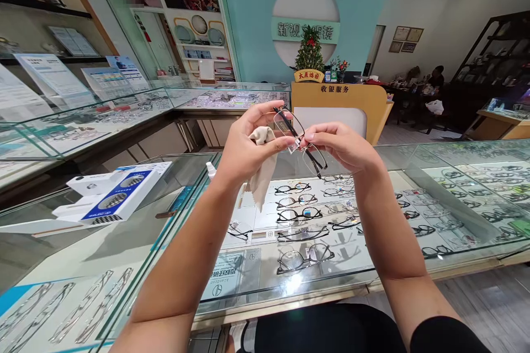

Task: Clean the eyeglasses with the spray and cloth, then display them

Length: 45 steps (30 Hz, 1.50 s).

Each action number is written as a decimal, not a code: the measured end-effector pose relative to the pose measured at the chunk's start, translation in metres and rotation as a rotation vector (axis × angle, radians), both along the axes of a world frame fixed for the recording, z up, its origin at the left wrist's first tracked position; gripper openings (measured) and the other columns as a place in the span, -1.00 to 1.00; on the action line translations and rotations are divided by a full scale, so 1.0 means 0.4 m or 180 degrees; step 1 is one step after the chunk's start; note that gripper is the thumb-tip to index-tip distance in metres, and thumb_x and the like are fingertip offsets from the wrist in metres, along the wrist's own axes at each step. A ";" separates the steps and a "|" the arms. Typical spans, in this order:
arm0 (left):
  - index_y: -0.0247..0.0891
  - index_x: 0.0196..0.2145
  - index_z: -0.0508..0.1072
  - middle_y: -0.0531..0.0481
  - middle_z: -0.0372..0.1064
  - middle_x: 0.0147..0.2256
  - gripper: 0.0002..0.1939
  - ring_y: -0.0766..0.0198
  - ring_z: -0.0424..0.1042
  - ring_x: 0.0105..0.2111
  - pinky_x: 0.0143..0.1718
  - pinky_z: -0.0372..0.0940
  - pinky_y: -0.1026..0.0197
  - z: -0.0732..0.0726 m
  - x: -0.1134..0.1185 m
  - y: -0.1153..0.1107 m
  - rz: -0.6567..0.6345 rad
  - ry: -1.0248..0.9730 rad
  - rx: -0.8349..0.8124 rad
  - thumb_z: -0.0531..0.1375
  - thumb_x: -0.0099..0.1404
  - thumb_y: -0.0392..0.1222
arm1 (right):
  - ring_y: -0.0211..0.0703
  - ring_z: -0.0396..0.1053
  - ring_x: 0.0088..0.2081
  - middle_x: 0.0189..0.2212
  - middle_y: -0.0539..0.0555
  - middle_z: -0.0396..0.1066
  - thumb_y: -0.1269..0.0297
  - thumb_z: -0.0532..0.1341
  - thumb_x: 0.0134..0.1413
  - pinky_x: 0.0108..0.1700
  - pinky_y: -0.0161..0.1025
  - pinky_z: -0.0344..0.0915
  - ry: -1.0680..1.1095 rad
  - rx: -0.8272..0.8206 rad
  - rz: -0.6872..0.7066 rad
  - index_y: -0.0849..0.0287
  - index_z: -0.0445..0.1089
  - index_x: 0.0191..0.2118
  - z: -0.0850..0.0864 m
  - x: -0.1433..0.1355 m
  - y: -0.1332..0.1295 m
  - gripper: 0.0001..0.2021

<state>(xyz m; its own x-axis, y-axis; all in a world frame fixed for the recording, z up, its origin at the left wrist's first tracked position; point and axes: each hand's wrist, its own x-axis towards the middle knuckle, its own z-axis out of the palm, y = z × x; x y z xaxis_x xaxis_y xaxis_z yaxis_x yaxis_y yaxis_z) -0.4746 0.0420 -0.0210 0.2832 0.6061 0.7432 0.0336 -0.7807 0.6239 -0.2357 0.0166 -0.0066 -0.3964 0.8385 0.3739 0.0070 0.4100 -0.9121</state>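
Note:
A pair of glasses (293,128) with dark half-rims and black temples is held up above the glass counter, tilted down to the right. My left hand (259,138) is closed on its left side, with thumb and fingers about the frame near a small white tag (293,146). A beige cleaning cloth (263,174) hangs from the same hand, tucked at the palm. My right hand (337,143) pinches the glasses near the middle, by the bridge and the right lens. The fingertips partly hide the bridge.
Below my hands, the glass display counter (265,292) holds several rows of glasses (300,214). At left stand a blue-and-white cardboard display (120,193) and a small white bottle (211,170). Farther back are a yellow cashier desk (379,107), more glass cases and a seated person (436,78).

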 end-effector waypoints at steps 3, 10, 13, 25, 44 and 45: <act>-0.03 0.30 0.49 -0.19 0.60 0.23 -0.15 0.03 0.74 -0.09 0.00 0.68 -0.03 0.004 0.001 -0.013 0.0234 -0.0020 0.0020 0.58 0.17 0.30 | -0.11 0.50 -0.14 -0.26 0.07 0.65 -0.08 0.56 0.11 -0.01 -0.12 0.38 -0.0002 0.0201 -0.0073 0.07 0.72 -0.34 0.000 0.006 -0.002 -0.69; -0.10 0.09 0.60 -0.14 0.64 0.16 -0.52 0.07 0.68 -0.04 0.05 0.60 0.02 0.019 -0.006 -0.049 0.0931 0.0011 0.0309 0.54 0.30 0.06 | -0.10 0.55 -0.13 -0.21 0.08 0.71 -0.14 0.58 0.12 0.03 -0.10 0.41 0.0063 0.0629 -0.0605 0.03 0.77 -0.30 0.007 0.016 -0.036 -0.67; -0.08 -0.03 0.65 -0.05 0.69 0.00 -0.68 0.09 0.67 -0.08 0.04 0.57 0.01 0.032 -0.013 -0.077 0.1031 0.0253 0.0412 0.53 0.31 -0.01 | -0.08 0.57 -0.09 -0.19 0.08 0.74 -0.10 0.59 0.11 0.10 -0.06 0.44 0.0228 0.0661 -0.1000 0.01 0.78 -0.28 -0.007 0.024 -0.068 -0.70; -0.15 -0.17 0.71 0.10 0.71 -0.28 -0.79 0.30 0.58 -0.41 -0.36 0.45 0.17 0.054 -0.010 -0.119 0.0646 0.0208 0.0480 0.53 0.24 -0.16 | -0.13 0.57 -0.24 -0.32 0.08 0.67 -0.06 0.76 -0.44 0.04 -0.08 0.56 0.1353 -0.1315 -0.2621 0.12 0.74 -0.39 -0.341 0.206 -0.332 -0.52; -0.20 -0.21 0.69 0.05 0.57 -0.35 -0.57 0.29 0.36 -0.38 -0.30 0.27 0.13 0.073 -0.011 -0.141 0.0781 0.0984 0.0707 0.39 0.29 0.24 | -0.05 0.41 -0.29 -0.37 0.07 0.56 0.03 0.33 0.00 -0.16 -0.14 0.24 -0.1205 -0.1210 -0.4207 0.11 0.50 -0.57 -0.511 0.237 -0.404 -0.71; -0.19 -0.21 0.69 0.03 0.57 -0.34 -0.60 0.26 0.36 -0.37 -0.27 0.29 0.10 0.075 -0.011 -0.144 0.0788 0.0975 0.0636 0.40 0.28 0.22 | -0.07 0.39 -0.32 -0.39 0.06 0.53 0.04 0.32 0.02 -0.18 -0.15 0.21 -0.1336 -0.1196 -0.4249 0.10 0.47 -0.58 -0.510 0.237 -0.406 -0.70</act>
<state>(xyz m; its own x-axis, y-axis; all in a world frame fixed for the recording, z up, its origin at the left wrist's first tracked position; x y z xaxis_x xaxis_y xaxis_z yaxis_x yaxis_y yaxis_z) -0.4790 -0.0156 0.0088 0.3730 0.5363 0.7571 0.3949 -0.8302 0.3935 -0.1408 -0.1460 -0.2107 0.7215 0.6840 0.1077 0.4741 -0.3745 -0.7969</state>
